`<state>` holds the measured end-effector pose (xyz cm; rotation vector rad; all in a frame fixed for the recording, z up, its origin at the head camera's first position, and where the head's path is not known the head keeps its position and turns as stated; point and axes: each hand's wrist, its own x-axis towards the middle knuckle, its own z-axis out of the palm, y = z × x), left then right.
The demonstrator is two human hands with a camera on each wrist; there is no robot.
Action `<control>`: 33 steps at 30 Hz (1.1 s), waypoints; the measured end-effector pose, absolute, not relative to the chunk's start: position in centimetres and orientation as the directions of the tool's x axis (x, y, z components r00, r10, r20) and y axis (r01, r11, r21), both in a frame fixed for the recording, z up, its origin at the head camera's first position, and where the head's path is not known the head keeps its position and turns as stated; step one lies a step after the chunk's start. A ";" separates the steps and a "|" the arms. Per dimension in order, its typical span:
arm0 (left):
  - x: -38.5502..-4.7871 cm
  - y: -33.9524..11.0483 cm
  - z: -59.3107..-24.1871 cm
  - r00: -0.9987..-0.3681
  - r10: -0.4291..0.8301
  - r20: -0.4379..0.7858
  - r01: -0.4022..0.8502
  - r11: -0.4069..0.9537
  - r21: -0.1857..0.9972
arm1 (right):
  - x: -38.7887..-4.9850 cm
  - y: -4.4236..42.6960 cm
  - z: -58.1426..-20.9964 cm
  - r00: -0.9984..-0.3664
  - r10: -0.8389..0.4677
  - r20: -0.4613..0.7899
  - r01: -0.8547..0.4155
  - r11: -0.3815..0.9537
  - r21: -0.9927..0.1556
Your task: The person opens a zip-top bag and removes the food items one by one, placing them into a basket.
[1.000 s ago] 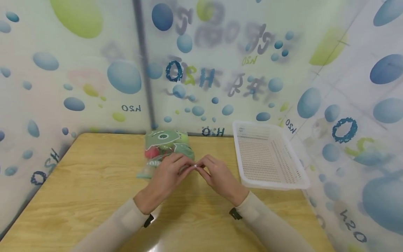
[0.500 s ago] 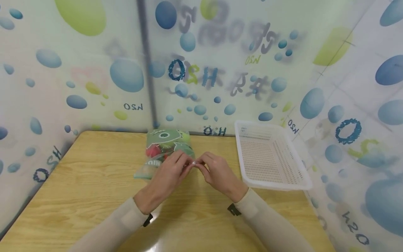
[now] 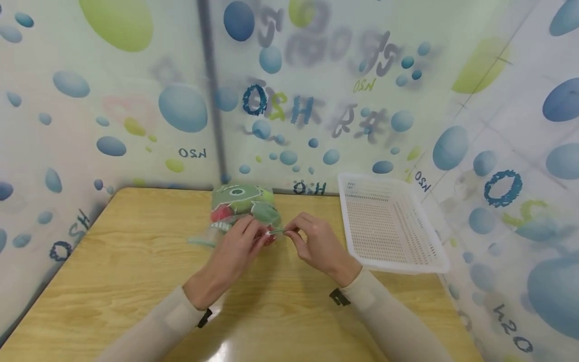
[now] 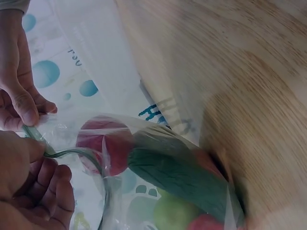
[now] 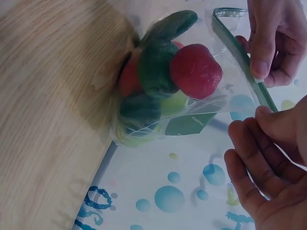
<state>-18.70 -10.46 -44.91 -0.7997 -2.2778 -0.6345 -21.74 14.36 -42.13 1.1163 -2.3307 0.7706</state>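
A clear zip-lock bag (image 3: 236, 192) with green print stands on the table, holding several fruit- or vegetable-like pieces. Inside it, the right wrist view shows a red round piece (image 5: 196, 72) and a long dark green one (image 5: 173, 26); a pale green round one (image 4: 175, 211) appears in the left wrist view. My left hand (image 3: 230, 254) pinches the bag's green zip strip (image 5: 236, 48) between thumb and fingers. Close beside it, my right hand (image 3: 320, 247) pinches the same strip, its other fingers loosely bent. Part of the strip curves away in a loop.
A white plastic basket (image 3: 398, 267) with a slotted bottom stands to the right on the wooden table (image 3: 126, 261). Walls covered in printed sheeting (image 3: 280, 65) close off the back and sides.
My hands have drawn slightly apart, with a stretch of green strip now showing between them. The bag's mouth has lifted and shifted, and a red piece now shows below my left fingers.
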 end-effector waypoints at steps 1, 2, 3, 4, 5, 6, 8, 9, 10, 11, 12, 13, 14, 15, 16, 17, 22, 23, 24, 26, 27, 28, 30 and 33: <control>-18.7 -10.6 -44.9 -0.611 0.371 0.700 0.677 0.702 0.219 | -21.8 14.4 -42.1 -0.575 -0.554 0.602 -0.805 0.516 -0.293; -18.7 -10.7 -44.9 -0.606 0.368 0.705 0.676 0.705 0.213 | -21.8 14.4 -42.0 -0.572 -0.550 0.608 -0.806 0.513 -0.295; -18.7 -10.9 -44.8 -0.601 0.366 0.711 0.675 0.708 0.207 | -21.9 14.5 -42.0 -0.570 -0.547 0.613 -0.807 0.511 -0.294; -18.7 -11.0 -44.8 -0.597 0.363 0.715 0.674 0.711 0.201 | -22.0 14.5 -41.9 -0.570 -0.543 0.616 -0.807 0.512 -0.295; -18.7 -11.2 -44.9 -0.592 0.361 0.721 0.672 0.714 0.195 | -22.0 14.6 -41.9 -0.570 -0.538 0.621 -0.806 0.513 -0.295; -18.8 -11.5 -44.9 -0.586 0.359 0.726 0.672 0.717 0.187 | -22.1 14.7 -41.9 -0.570 -0.534 0.624 -0.806 0.513 -0.297; -18.8 -12.0 -44.9 -0.573 0.361 0.736 0.666 0.728 0.162 | -22.1 14.9 -41.7 -0.575 -0.528 0.624 -0.802 0.516 -0.302; -18.8 -12.3 -45.0 -0.567 0.362 0.740 0.664 0.732 0.151 | -22.1 15.0 -41.7 -0.579 -0.525 0.623 -0.798 0.521 -0.303; -18.8 -12.6 -45.0 -0.560 0.364 0.744 0.662 0.737 0.137 | -22.1 15.1 -41.7 -0.584 -0.522 0.622 -0.795 0.523 -0.308; -18.9 -12.9 -45.0 -0.553 0.366 0.748 0.658 0.743 0.122 | -22.2 15.3 -41.6 -0.588 -0.517 0.622 -0.791 0.526 -0.312; -18.9 -13.2 -45.0 -0.545 0.369 0.753 0.653 0.750 0.105 | -22.2 15.4 -41.6 -0.593 -0.511 0.622 -0.787 0.531 -0.315; -18.9 -13.5 -45.0 -0.540 0.371 0.756 0.647 0.757 0.091 | -22.2 15.6 -41.5 -0.599 -0.505 0.621 -0.782 0.538 -0.316; -18.9 -13.9 -45.0 -0.537 0.371 0.758 0.640 0.765 0.079 | -22.3 15.7 -41.5 -0.602 -0.499 0.623 -0.777 0.544 -0.315; -18.9 -14.2 -45.0 -0.535 0.368 0.760 0.630 0.774 0.068 | -22.3 15.9 -41.5 -0.606 -0.495 0.622 -0.773 0.551 -0.315; -18.9 -14.6 -44.9 -0.536 0.366 0.761 0.620 0.782 0.061 | -22.4 16.0 -41.5 -0.611 -0.490 0.621 -0.767 0.559 -0.314; -18.8 -14.9 -44.8 -0.541 0.361 0.760 0.608 0.792 0.057 | -22.5 16.2 -41.5 -0.617 -0.485 0.620 -0.761 0.569 -0.312; -18.5 -16.7 -44.5 -0.565 0.330 0.757 0.564 0.824 0.062 | -22.8 16.8 -41.5 -0.626 -0.463 0.627 -0.742 0.600 -0.298; -18.4 -17.0 -44.5 -0.567 0.326 0.756 0.560 0.826 0.064 | -22.8 16.9 -41.4 -0.626 -0.459 0.631 -0.741 0.603 -0.296; -18.3 -17.4 -44.5 -0.570 0.325 0.755 0.558 0.827 0.066 | -22.9 17.1 -41.4 -0.626 -0.455 0.634 -0.738 0.609 -0.292; -18.0 -18.1 -44.5 -0.583 0.326 0.745 0.557 0.827 0.074 | -23.0 17.4 -41.4 -0.628 -0.447 0.637 -0.731 0.620 -0.285; -17.9 -18.4 -44.5 -0.589 0.325 0.740 0.557 0.826 0.081 | -23.1 17.6 -41.4 -0.631 -0.443 0.637 -0.727 0.625 -0.286; -17.7 -18.8 -44.5 -0.597 0.322 0.735 0.556 0.827 0.089 | -23.2 17.7 -41.4 -0.634 -0.438 0.638 -0.723 0.629 -0.286; -17.5 -19.4 -44.4 -0.617 0.310 0.723 0.547 0.830 0.111 | -23.3 18.1 -41.5 -0.640 -0.424 0.641 -0.712 0.641 -0.287; -17.1 -20.2 -44.5 -0.643 0.293 0.708 0.532 0.835 0.137 | -23.5 18.4 -41.5 -0.650 -0.406 0.642 -0.698 0.653 -0.294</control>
